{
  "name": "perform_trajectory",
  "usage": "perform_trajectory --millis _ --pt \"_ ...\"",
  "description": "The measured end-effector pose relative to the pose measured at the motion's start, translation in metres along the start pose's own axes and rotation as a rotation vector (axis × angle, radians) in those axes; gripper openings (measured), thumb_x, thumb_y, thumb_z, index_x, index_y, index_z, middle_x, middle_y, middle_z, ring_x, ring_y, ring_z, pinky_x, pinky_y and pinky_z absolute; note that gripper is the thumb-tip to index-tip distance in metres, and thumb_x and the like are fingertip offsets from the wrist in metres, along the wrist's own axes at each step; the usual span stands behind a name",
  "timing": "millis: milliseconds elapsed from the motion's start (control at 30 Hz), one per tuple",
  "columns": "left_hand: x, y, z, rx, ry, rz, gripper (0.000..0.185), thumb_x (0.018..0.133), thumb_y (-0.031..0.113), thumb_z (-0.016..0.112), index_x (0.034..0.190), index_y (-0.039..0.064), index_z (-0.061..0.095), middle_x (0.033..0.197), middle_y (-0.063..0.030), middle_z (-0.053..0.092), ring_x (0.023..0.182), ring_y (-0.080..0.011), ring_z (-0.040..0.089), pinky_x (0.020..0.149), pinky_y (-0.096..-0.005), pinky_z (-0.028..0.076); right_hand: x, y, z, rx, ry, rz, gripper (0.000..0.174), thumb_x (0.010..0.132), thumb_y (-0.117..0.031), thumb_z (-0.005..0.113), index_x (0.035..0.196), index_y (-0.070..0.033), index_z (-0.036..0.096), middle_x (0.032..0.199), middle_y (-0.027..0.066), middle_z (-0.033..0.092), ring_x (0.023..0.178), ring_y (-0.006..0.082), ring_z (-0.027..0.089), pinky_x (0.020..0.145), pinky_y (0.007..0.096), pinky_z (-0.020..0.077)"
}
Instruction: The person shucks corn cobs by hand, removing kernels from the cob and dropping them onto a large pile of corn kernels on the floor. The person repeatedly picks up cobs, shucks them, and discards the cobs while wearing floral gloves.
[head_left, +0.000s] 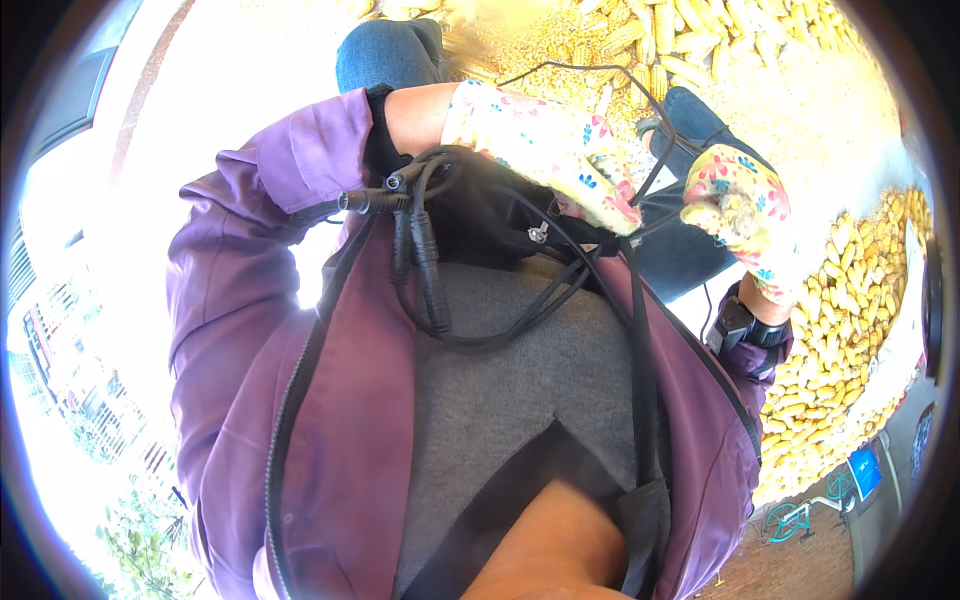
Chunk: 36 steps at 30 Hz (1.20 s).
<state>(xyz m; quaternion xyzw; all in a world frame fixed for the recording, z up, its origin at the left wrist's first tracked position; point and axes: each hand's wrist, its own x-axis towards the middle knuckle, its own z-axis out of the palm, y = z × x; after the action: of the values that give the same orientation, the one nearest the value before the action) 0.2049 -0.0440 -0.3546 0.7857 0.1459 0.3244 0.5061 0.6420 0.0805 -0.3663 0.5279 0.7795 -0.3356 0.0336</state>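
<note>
My left hand (559, 161), in a white floral work glove, reaches across my waist, fingertips closed at a thin black cable (652, 169). To its right, my right hand (739, 210), in a matching glove, is curled around another stretch of black cable that runs toward the left fingertips. The cable also loops up over the corn ahead. Thick black cable connectors (427, 270) hang in front of my grey top (517, 352). Near my left fingers, a small metal clasp (538, 232) lies against black fabric. The ends of the fingers are partly hidden.
Corn cobs (694, 34) and loose kernels (525, 37) lie ahead around my jeans-clad legs (390, 52). More cobs (832, 322) are heaped at the right. Beyond that heap are a bicycle (787, 521) and a blue panel (865, 474).
</note>
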Motion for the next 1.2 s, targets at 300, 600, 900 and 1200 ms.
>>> perform_trajectory --millis 300,600,900,1200 --pt "0.005 0.011 -0.001 0.005 -0.032 0.057 0.044 0.093 0.027 0.028 0.125 0.001 0.041 0.126 -0.0115 0.045 0.113 -0.0242 0.045 0.093 -0.0312 0.035 0.07 -0.12 -0.014 -0.033 -0.071 -0.146 0.023 0.077 -0.012 0.061 0.096 0.0 0.059 0.097 0.0054 0.061 0.089 0.015 0.057 0.082 0.0261 0.0422" --pt "0.015 0.015 0.003 -0.094 -0.075 -0.004 0.044 0.092 0.03 0.033 0.122 0.0 0.045 0.121 -0.0128 0.049 0.107 -0.0231 0.05 0.089 -0.0292 0.038 0.076 -0.16 -0.017 -0.12 -0.152 -0.161 0.02 0.075 -0.013 0.065 0.092 -0.002 0.061 0.093 0.0032 0.062 0.087 0.0142 0.057 0.082 0.026 0.0417" --pt "0.017 0.03 -0.024 -0.302 -0.052 -0.349 0.044 0.091 0.033 0.038 0.119 0.0 0.048 0.116 -0.0141 0.053 0.101 -0.022 0.055 0.086 -0.0273 0.041 0.074 -0.175 -0.02 -0.004 -0.245 -0.372 0.02 0.075 -0.012 0.066 0.091 -0.002 0.062 0.09 0.0025 0.062 0.083 0.0134 0.057 0.08 0.0251 0.0415" --pt "-0.061 0.003 -0.041 -0.59 0.572 -0.952 0.041 0.087 0.035 0.05 0.112 0.004 0.054 0.098 -0.0108 0.06 0.089 -0.018 0.057 0.068 -0.0266 0.047 0.073 -0.224 -0.026 1.142 -0.289 -0.002 0.028 0.077 -0.009 0.063 0.102 0.0 0.056 0.088 0.0097 0.062 0.074 0.016 0.059 0.066 0.0263 0.047"
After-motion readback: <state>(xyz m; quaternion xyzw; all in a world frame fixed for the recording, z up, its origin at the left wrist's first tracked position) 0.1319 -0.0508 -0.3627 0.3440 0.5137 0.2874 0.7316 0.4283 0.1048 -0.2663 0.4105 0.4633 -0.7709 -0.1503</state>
